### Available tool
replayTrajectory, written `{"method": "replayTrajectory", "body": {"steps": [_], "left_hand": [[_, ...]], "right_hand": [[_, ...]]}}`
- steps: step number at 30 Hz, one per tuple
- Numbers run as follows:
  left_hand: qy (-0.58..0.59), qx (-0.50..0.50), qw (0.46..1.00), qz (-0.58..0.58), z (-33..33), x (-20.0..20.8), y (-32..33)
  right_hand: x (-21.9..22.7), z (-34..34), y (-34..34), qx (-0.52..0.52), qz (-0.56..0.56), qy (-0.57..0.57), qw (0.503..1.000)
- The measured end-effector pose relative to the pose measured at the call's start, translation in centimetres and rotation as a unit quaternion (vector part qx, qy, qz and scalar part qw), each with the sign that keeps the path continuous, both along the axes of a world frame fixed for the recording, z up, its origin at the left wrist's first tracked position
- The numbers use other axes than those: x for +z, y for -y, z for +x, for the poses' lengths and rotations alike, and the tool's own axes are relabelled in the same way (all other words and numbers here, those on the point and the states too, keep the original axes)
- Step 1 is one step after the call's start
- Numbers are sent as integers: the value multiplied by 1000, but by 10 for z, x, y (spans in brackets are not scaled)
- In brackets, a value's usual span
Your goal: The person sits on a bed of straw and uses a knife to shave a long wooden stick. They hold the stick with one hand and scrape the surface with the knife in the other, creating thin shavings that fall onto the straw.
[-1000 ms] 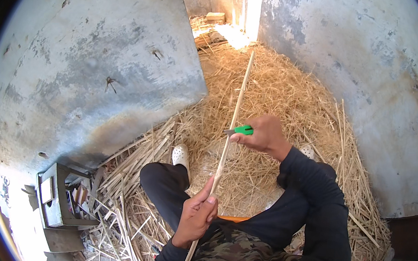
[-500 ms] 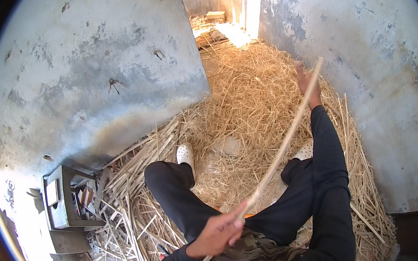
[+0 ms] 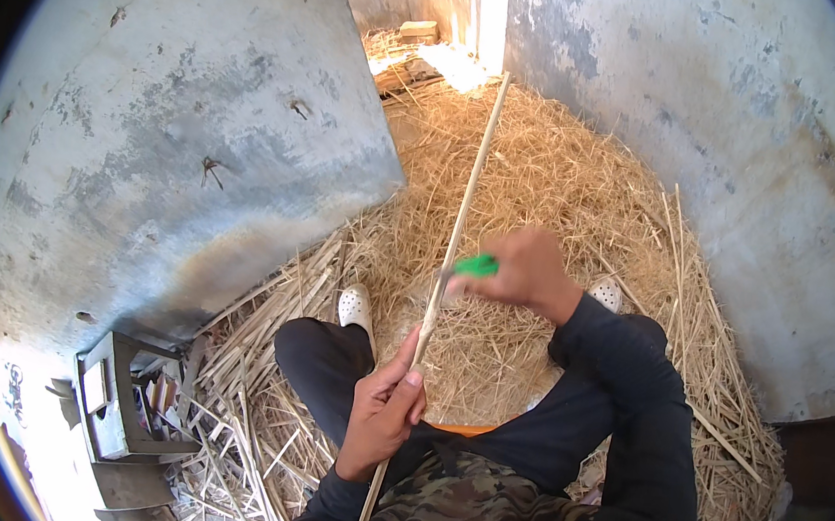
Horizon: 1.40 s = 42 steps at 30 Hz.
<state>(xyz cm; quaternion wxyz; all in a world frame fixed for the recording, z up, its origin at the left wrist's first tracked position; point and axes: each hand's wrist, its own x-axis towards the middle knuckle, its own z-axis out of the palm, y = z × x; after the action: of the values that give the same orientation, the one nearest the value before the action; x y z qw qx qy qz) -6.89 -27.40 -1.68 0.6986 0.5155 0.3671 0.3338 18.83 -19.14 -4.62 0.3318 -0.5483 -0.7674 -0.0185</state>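
Observation:
A long, pale bamboo strip (image 3: 477, 171) slants up and away from my lap, its far end over the heap of shavings. My left hand (image 3: 385, 413) is closed round its lower part, thumb on top and a finger stretched along it. My right hand (image 3: 529, 269), a little blurred, is closed on a green-handled knife (image 3: 477, 265). What shows of the blade is small and smeared; it lies at the strip, just above my left hand. The near end of the strip passes under my left wrist beside my camouflage-patterned shirt.
Curled shavings (image 3: 538, 162) cover the floor between my legs and beyond. Split strips (image 3: 258, 346) lie heaped at the left, with more along the right wall (image 3: 746, 192). A grey slab-like wall (image 3: 190, 118) juts in at the left, above a small wooden box (image 3: 119, 433). White clogs (image 3: 355, 310) are on my feet.
My right hand has come back from the strip's far end to its middle, and the green-handled knife now shows in it. The strip has swung left and stands more upright.

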Motion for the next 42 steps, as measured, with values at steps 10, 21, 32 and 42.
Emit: {"method": "replayTrajectory", "body": {"steps": [10,21,32,42], "left_hand": [[-112,21,989,97,1,6,-1],[-120,7,987,105,1,8,-2],[-89,10,994,64,-8,0,4],[-30,-33,999,-26,-15,-13,14]], "right_hand": [[0,2,-22,-41,2,-16,999],[-11,6,-30,-32,36,-3,999],[-18,2,-32,-35,40,14,999],[-40,108,-108,-239,-57,-35,969]]}}
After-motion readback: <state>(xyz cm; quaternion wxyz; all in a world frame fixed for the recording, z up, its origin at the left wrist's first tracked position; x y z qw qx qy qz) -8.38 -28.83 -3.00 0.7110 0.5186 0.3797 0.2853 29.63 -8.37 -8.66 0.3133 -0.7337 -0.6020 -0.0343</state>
